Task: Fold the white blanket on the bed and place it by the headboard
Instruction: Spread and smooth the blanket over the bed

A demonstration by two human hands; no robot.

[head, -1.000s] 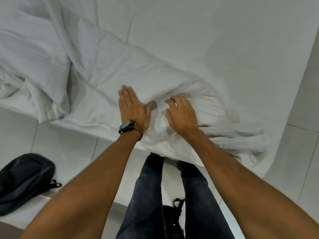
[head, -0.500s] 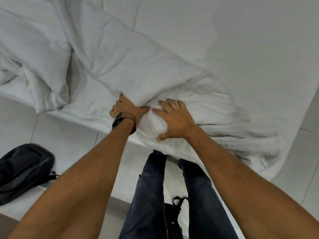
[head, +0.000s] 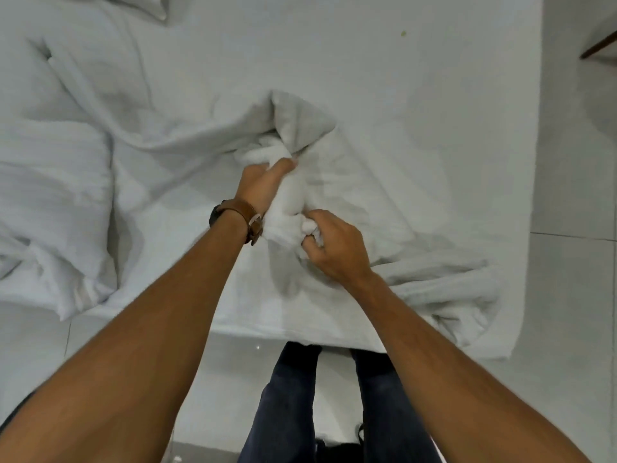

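The white blanket [head: 187,162] lies crumpled across the near side of the bed [head: 417,78], with a bunched ridge rising at the middle. My left hand [head: 263,185], with a brown-strapped watch on the wrist, is closed around that raised bunch of blanket. Just below and to the right, my right hand [head: 334,245] is clenched on the same bunch of cloth. A twisted end of the blanket trails to the bed's near right corner [head: 467,312]. The headboard is not in view.
A white pillow or thick fold [head: 50,202] lies at the left on the bed. Another pillow corner [head: 143,5] shows at the top left. Tiled floor [head: 574,295] runs along the right and near sides. My legs [head: 334,412] stand against the bed's edge. A dark wooden edge [head: 597,48] is at the top right.
Both hands went from lying flat on the blanket to gripping a bunch of it and lifting it. The view has shifted forward over the bed; the black bag at the left is out of sight.
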